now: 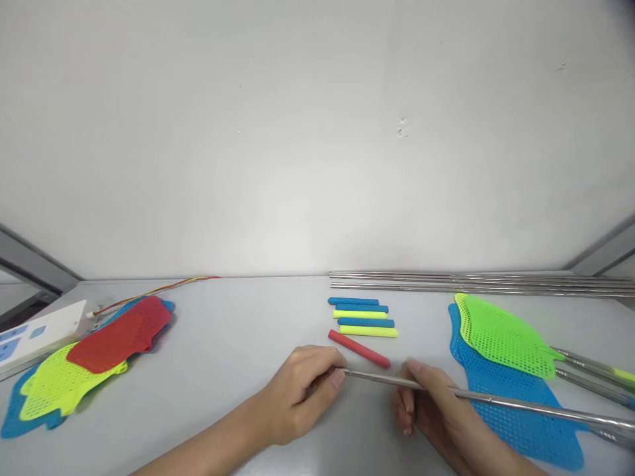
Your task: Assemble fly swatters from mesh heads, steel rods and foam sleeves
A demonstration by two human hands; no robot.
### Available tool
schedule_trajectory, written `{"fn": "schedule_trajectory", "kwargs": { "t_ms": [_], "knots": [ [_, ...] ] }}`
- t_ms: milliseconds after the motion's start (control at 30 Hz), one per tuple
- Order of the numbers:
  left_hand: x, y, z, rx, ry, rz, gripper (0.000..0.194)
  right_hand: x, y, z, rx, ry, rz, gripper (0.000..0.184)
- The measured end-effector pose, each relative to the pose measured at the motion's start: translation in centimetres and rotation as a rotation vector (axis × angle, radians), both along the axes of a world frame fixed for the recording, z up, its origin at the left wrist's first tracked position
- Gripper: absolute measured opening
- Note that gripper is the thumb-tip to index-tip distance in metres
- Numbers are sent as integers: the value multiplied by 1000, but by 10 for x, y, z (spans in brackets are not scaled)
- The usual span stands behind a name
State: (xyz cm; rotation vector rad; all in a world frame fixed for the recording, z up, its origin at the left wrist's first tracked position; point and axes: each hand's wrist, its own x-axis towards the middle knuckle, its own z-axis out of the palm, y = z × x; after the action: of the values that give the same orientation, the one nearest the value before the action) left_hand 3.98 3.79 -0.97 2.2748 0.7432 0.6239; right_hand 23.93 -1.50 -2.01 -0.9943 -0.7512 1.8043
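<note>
A thin metal telescopic rod (526,404) runs from the middle of the table out past the right edge of the view. My left hand (302,395) pinches its narrow left end between thumb and fingers. Farther along, my right hand (431,403) grips the same rod, thumb on top and fingers curled beneath. Just beyond my hands lies a red handle sleeve (360,348), set at a slant. Behind it several blue and yellow sleeves (368,330) lie in a rough stack of rows.
To the right, green (510,334) and blue mesh fly swatter heads (526,430) overlap, with rods attached. More metal rods (446,288) lie along the wall. On the left are loose red (122,334), yellow (52,387) and blue heads beside a white power strip (44,334).
</note>
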Motion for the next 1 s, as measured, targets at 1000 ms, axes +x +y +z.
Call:
{"fn": "schedule_trajectory", "kwargs": {
  "t_ms": [1000],
  "knots": [
    [9, -2, 4, 29, 277, -32, 25, 1, 0, -12, 57, 45, 30, 42]
  ]
}}
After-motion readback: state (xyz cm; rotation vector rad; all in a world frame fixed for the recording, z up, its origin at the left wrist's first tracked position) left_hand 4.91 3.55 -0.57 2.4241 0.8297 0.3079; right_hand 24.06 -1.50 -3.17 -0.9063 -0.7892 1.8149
